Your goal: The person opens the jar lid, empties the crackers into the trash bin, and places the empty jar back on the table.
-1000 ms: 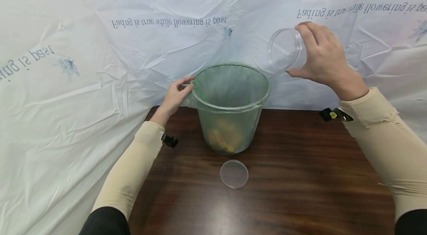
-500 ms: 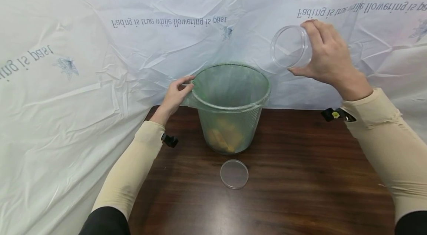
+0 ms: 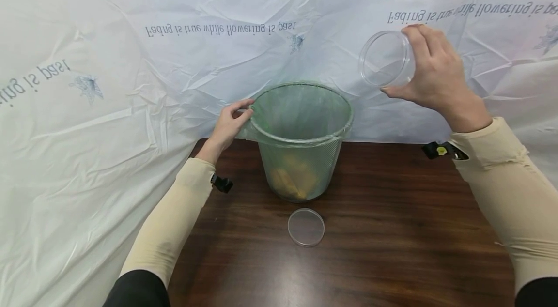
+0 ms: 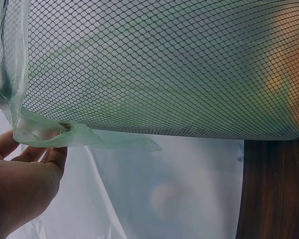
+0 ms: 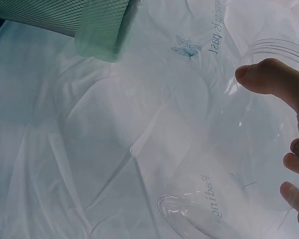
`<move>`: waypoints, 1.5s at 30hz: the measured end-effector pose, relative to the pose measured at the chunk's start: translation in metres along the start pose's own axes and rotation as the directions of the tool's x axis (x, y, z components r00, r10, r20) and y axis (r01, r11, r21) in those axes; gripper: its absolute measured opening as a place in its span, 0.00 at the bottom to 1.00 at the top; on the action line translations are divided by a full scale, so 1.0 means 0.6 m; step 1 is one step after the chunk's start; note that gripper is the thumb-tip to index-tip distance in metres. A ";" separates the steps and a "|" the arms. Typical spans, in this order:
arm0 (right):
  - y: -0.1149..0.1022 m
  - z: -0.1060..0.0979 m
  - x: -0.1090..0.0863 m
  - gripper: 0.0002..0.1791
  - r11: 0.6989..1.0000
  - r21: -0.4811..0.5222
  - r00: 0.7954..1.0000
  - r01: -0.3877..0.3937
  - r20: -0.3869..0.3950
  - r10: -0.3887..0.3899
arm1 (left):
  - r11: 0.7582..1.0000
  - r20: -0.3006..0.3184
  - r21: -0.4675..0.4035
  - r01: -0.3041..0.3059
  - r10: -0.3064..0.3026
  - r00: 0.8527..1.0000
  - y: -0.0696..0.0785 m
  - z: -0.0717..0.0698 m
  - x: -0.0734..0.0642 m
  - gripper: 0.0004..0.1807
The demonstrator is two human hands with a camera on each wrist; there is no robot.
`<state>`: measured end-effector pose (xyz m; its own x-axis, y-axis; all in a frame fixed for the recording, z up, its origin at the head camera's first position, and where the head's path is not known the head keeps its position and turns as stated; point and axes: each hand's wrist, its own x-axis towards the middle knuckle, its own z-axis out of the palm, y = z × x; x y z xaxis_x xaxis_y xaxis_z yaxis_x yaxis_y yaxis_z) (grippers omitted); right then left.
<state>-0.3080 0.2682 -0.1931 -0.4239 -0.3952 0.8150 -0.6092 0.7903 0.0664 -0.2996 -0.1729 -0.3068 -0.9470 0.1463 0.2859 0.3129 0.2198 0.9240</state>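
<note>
A mesh trash can [image 3: 333, 164] stands on the table, lined with a thin green garbage bag [image 3: 301, 141] folded over its rim. Orange-yellow stuff [image 3: 294, 178] shows blurred through its lower wall. My left hand [image 3: 225, 127] grips the can's rim and bag at the left; in the left wrist view its fingers [image 4: 57, 155] lie against the loose bag edge [image 4: 79, 135]. Up to the right of the can, my right hand [image 3: 438, 74] holds a clear plastic jar [image 3: 384, 59] on its side, mouth toward the left. In the right wrist view, the thumb [image 5: 269, 77] presses the jar's wall. No contents show in the jar.
A clear round lid [image 3: 306, 227] lies flat on the dark wooden table [image 3: 392, 229], in front of the can. White printed sheeting [image 3: 209, 60] hangs behind and along the left side.
My right hand has shifted a little to the right and slightly up with the jar, away from the can. The left hand, can and lid have stayed put.
</note>
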 end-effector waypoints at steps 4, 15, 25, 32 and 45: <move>0.001 -0.004 -0.004 0.63 1.000 -0.008 1.000 -0.019 0.023 0.020 | 1.000 -0.007 -0.013 0.005 -0.005 1.000 -0.019 -0.003 0.008 0.24; 0.002 -0.009 -0.012 0.65 0.997 -0.015 0.994 -0.080 0.069 0.080 | 0.999 -0.010 0.033 -0.011 0.011 1.000 -0.018 -0.002 0.003 0.24; 0.009 -0.003 -0.020 0.63 0.996 0.029 0.996 -0.087 0.029 0.086 | 1.000 0.012 -0.012 0.014 -0.013 1.000 -0.013 -0.004 0.005 0.24; 0.014 0.002 -0.029 0.63 0.992 0.080 0.996 -0.093 -0.001 0.093 | 1.000 0.023 -0.006 0.013 -0.013 1.000 0.012 0.000 -0.006 0.24; 0.029 0.010 -0.045 0.62 0.979 0.137 0.988 -0.150 -0.017 0.154 | 1.000 -0.010 0.007 -0.030 0.030 0.999 -0.028 -0.004 0.008 0.24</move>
<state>-0.3111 0.2897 -0.2175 -0.5011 -0.2611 0.8250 -0.6249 0.7687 -0.1363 -0.3096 -0.1780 -0.3206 -0.9377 0.1435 0.3163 0.3420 0.2224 0.9130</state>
